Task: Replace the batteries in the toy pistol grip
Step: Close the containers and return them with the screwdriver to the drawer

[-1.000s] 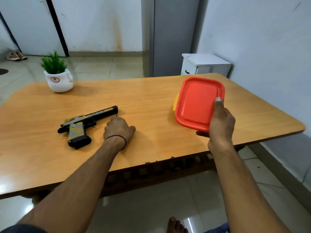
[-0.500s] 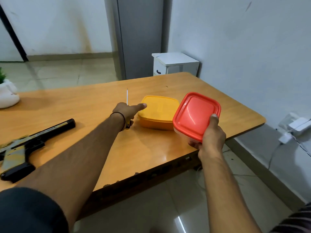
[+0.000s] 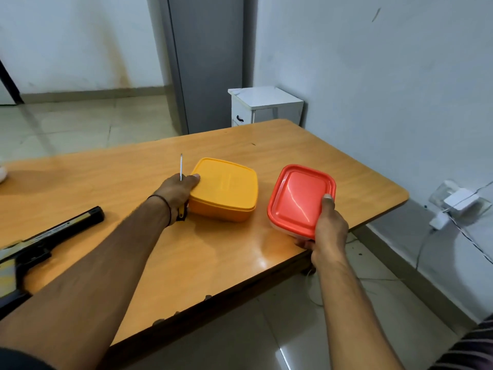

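Both hands at the boxes, pistol far left.
The left hand [image 3: 177,192] clasps what looks like a screwdriver [image 3: 181,166], thumb on the yellow box [image 3: 226,188]; the right hand [image 3: 329,231] grips the red-lidded box [image 3: 298,196]. The toy pistol [image 3: 53,233] lies leftward, barrel toward the nearer left arm.

White cabinet [image 3: 264,98] behind table [image 3: 133,182]; wall adapter [image 3: 460,200]
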